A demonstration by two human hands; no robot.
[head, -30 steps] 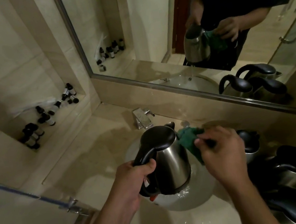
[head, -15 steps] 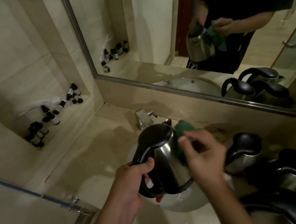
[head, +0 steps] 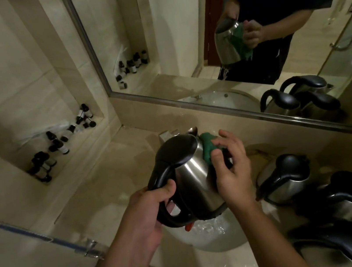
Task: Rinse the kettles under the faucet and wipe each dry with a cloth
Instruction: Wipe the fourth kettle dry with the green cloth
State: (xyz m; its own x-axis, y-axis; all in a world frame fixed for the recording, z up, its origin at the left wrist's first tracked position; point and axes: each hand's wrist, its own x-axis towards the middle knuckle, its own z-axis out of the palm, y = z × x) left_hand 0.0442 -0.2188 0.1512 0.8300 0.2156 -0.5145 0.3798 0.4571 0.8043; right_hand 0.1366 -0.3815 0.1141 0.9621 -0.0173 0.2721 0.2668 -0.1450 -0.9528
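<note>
The steel kettle (head: 191, 177) was held in the air over the sink (head: 219, 239), lid closed, tilted slightly. It seemed past rinsing and midway through drying: a green cloth (head: 207, 149) was pressed to its upper right side near the spout. The left hand (head: 150, 209) had its grip clamped round the black handle. The right hand (head: 231, 170) pinned the cloth against the steel, thumb and fingers loosely spread. Three more kettles (head: 286, 178) stood on the surface (head: 87, 193) to the right; whether they were finished could not be told.
</note>
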